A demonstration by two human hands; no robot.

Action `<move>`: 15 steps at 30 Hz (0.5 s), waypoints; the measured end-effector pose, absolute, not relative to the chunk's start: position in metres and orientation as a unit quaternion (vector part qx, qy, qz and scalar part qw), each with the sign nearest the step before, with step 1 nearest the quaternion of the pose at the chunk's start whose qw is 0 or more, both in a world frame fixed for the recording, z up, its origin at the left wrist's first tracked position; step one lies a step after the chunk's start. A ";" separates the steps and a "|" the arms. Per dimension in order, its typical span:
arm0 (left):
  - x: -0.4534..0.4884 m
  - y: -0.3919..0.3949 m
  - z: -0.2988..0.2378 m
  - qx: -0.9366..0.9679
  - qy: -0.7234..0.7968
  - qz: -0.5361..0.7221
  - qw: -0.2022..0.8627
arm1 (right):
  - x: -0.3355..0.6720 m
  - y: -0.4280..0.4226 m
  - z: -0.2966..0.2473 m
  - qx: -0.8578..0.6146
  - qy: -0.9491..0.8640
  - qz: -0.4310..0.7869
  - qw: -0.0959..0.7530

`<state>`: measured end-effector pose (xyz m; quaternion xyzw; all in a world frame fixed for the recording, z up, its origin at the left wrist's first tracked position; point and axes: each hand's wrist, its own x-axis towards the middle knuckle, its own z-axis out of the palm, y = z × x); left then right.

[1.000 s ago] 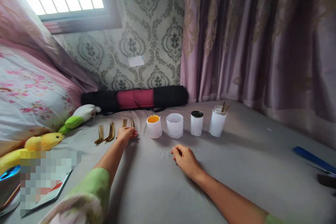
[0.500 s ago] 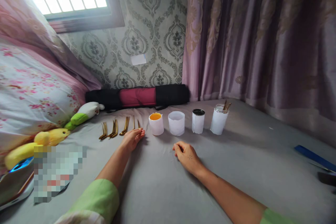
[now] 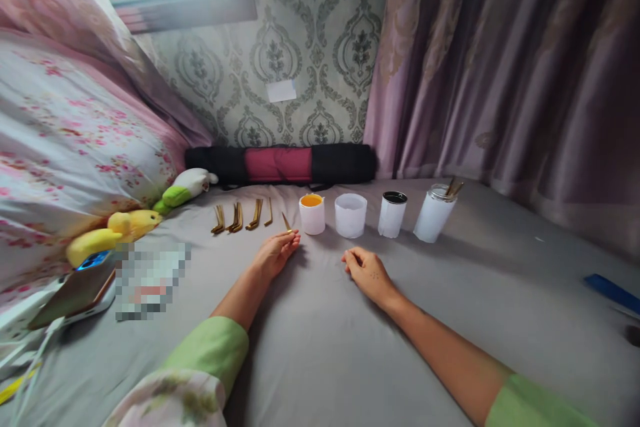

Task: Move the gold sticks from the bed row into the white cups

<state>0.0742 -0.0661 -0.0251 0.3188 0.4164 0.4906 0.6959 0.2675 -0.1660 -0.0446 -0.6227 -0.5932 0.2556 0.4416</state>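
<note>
My left hand (image 3: 277, 252) pinches a thin gold-coloured metal piece (image 3: 287, 222), its pointed end jutting up past the fingertips. To its left stands a single gold-coloured stick (image 3: 269, 212) and several small bundles of bent gold-coloured pieces (image 3: 235, 217). My right hand (image 3: 369, 273) rests on the grey sheet with fingers curled in; nothing shows in them. Beyond the hands is a row of white-wrapped containers: a cup with an orange inside (image 3: 313, 219), a pale open cup (image 3: 350, 221), a dark-mouthed can (image 3: 393, 219) and a glass jar (image 3: 431, 219) holding gold-coloured pieces.
A black and red roll bag (image 3: 277, 163) lies along the wall behind. Plush toys (image 3: 135, 223), a phone (image 3: 75, 297), a blurred packet (image 3: 150, 280) and white cables (image 3: 40, 360) are on the left. A blue strip-like object (image 3: 613, 290) lies at the far right.
The view has tilted down and turned slightly left. My left hand has moved a little right with the gold-coloured piece, away from the single stick. My right hand keeps its curled pose.
</note>
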 end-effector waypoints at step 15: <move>0.087 -0.108 -0.027 0.360 0.371 0.483 0.706 | 0.265 -0.167 -0.042 -0.625 -0.591 0.262 0.437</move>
